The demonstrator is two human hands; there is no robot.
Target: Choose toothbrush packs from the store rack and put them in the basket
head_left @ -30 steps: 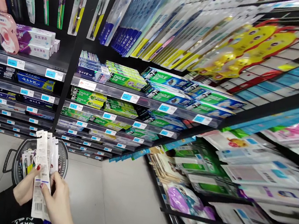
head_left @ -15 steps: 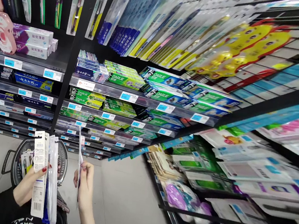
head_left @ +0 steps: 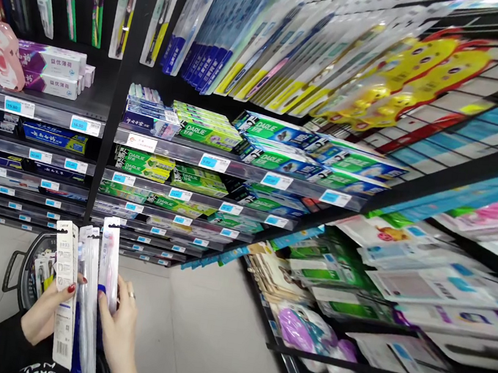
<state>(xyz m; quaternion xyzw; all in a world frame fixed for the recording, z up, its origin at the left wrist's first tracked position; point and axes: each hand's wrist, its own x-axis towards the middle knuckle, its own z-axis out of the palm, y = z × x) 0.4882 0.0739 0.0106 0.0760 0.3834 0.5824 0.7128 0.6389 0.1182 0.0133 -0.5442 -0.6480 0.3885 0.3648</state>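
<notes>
Low in the view, my left hand [head_left: 42, 313] is closed around several packaged toothbrushes [head_left: 87, 306]. The leftmost pack [head_left: 64, 315] shows its white printed back with a barcode; the others beside it show clear plastic fronts with blue lower parts. My right hand [head_left: 121, 323] grips one more packaged toothbrush [head_left: 110, 256], its clear front facing me, thumb across the blue part. That pack stands upright just right of the bundle; whether they touch I cannot tell. Behind the packs is a dark basket [head_left: 26, 285] with several packages inside, partly hidden.
Toothbrush packs [head_left: 268, 47] hang in rows above shelves of toothpaste boxes [head_left: 206, 125]. A pink bottle-shaped item [head_left: 3, 56] stands on the left shelf. On the right, a rack [head_left: 327, 358] holds bagged goods. Grey floor [head_left: 204, 334] lies between the racks.
My right hand has turned its toothbrush pack from edge-on to face-on and moved it left, close against the bundle. My left hand stays almost where it was.
</notes>
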